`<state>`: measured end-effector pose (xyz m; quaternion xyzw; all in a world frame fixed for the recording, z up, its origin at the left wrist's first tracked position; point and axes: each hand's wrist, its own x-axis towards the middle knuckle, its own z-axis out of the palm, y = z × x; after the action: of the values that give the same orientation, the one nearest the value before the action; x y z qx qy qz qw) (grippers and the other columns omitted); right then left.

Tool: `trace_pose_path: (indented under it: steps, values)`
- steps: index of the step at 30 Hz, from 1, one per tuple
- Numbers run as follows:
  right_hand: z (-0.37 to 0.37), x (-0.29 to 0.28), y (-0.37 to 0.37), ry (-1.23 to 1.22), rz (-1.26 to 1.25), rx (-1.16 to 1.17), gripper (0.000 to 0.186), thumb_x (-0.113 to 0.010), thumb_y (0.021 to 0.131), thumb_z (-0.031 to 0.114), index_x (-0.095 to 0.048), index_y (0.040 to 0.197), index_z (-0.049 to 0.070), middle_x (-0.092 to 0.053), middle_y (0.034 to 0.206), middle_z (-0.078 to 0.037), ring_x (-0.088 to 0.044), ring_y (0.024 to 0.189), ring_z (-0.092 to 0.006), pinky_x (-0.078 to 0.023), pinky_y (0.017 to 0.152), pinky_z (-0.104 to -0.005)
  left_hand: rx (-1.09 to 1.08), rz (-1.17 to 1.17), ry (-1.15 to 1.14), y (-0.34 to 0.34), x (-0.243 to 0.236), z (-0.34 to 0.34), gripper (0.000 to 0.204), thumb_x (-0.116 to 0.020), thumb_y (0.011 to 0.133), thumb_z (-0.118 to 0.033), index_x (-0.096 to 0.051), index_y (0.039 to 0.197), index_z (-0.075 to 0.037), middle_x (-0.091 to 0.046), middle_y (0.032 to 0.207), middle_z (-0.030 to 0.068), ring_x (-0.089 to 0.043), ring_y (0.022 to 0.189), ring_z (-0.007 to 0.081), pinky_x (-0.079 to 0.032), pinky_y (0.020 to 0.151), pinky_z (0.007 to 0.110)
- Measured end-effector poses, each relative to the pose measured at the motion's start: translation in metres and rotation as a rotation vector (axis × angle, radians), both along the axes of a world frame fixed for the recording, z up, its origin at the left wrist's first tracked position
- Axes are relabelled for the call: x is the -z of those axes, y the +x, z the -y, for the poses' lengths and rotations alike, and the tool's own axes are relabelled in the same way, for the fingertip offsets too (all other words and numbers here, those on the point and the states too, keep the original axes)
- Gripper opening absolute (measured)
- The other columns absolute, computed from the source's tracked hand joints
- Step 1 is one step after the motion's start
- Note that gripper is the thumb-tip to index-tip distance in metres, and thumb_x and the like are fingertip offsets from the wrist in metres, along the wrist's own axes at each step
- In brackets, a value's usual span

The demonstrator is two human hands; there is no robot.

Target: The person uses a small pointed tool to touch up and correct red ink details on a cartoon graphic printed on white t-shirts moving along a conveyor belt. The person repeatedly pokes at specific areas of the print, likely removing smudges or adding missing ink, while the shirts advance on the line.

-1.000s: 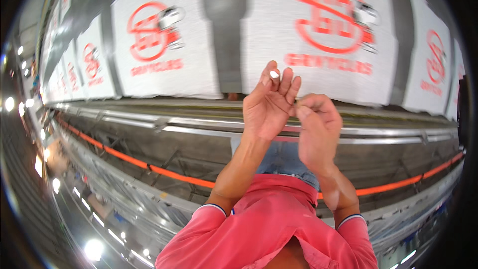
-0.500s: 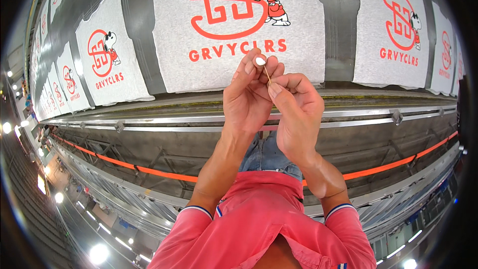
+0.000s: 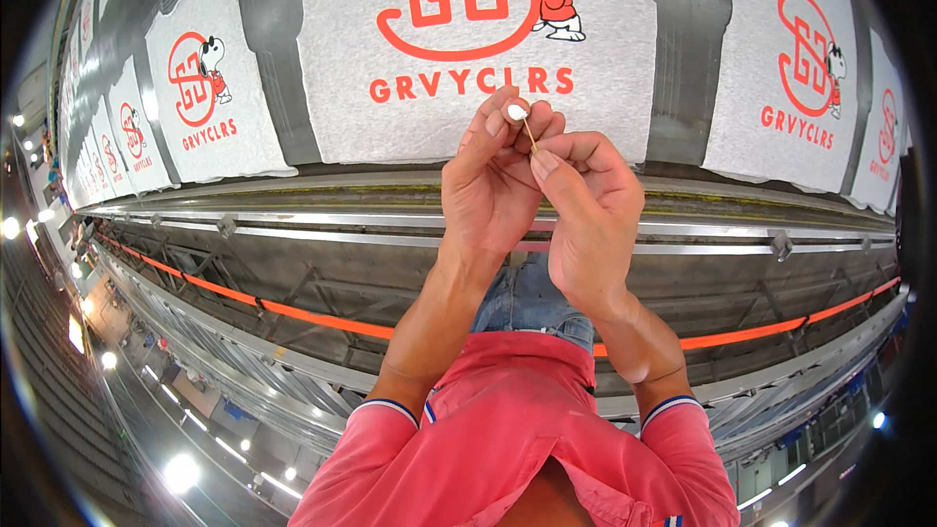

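Observation:
Between the thumb and forefinger of my right hand (image 3: 593, 210) is a thin wooden stick (image 3: 531, 135), pinched near its lower end. Its upper end reaches a small white blob (image 3: 516, 112) at the fingertips of my left hand (image 3: 485, 190). Whether that blob is the stick's cotton tip or something lying on the finger, I cannot tell. The left palm faces up, with its fingers curled and its thumb close to them. Both hands are above the lower edge of a light grey printed fabric panel (image 3: 342, 127), which bears red lettering and a cartoon dog.
Similar printed panels (image 3: 737, 68) lie on either side along the dark table (image 3: 283, 34). A metal rail (image 3: 381, 222) runs along the table's near edge. Below it, an orange strip (image 3: 332, 320) stretches across a metal frame, with my body in front.
The panels have shifted a little up and outward in view. My hands sit slightly farther right and hold nearly the same pose around the stick and white blob.

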<state>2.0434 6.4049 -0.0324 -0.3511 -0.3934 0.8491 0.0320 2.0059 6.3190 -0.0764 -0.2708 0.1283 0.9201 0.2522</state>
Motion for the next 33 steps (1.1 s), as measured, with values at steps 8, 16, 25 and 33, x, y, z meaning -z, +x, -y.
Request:
trace_pose_path:
  steps: [8, 16, 25, 33]
  values:
    - [0.001, 0.009, 0.002, -0.051, 0.001, 0.006, 0.008, -0.059, 0.087, -0.003, -0.059, 0.094, -0.004, -0.06, 0.087, -0.003, -0.053, 0.079, -0.0053, -0.043, 0.073, -0.0196, -0.03, 0.056, 0.031, -0.001, 0.01, 0.006, 0.026, -0.057, 0.09, -0.009, -0.057, 0.115, -0.004, -0.065, 0.096, 0.0035, -0.062, 0.102, 0.0183, -0.044, 0.101, 0.038]
    - [-0.044, 0.058, 0.0, 0.652, -0.044, -0.153, 0.006, -0.064, 0.08, -0.002, -0.063, 0.085, 0.0, -0.058, 0.079, -0.002, -0.052, 0.075, -0.0114, -0.042, 0.071, -0.0249, -0.251, -0.158, 0.161, -0.021, 0.027, 0.1, 0.025, -0.058, 0.087, -0.002, -0.058, 0.112, -0.002, -0.069, 0.099, -0.0006, -0.062, 0.101, 0.013, -0.043, 0.103, 0.036]
    - [-0.082, 0.116, -0.05, 1.504, -0.136, -0.234, 0.01, -0.068, 0.073, 0.005, -0.064, 0.078, 0.012, -0.057, 0.07, 0.004, -0.052, 0.072, -0.0153, -0.032, 0.072, -0.0318, -0.291, -0.389, 0.062, -0.001, 0.049, 0.24, 0.028, -0.063, 0.083, 0.0, -0.058, 0.11, -0.01, -0.069, 0.088, -0.0081, -0.056, 0.109, 0.0133, -0.03, 0.108, 0.045]
    - [-0.08, 0.122, -0.051, 1.613, -0.09, -0.264, 0.01, -0.068, 0.071, 0.006, -0.064, 0.077, 0.013, -0.056, 0.069, 0.005, -0.05, 0.07, -0.0141, -0.03, 0.07, -0.0317, -0.224, -0.445, 0.118, -0.007, 0.049, 0.233, 0.019, -0.06, 0.088, -0.006, -0.057, 0.107, -0.008, -0.07, 0.081, -0.0081, -0.056, 0.107, 0.0142, -0.026, 0.108, 0.049]
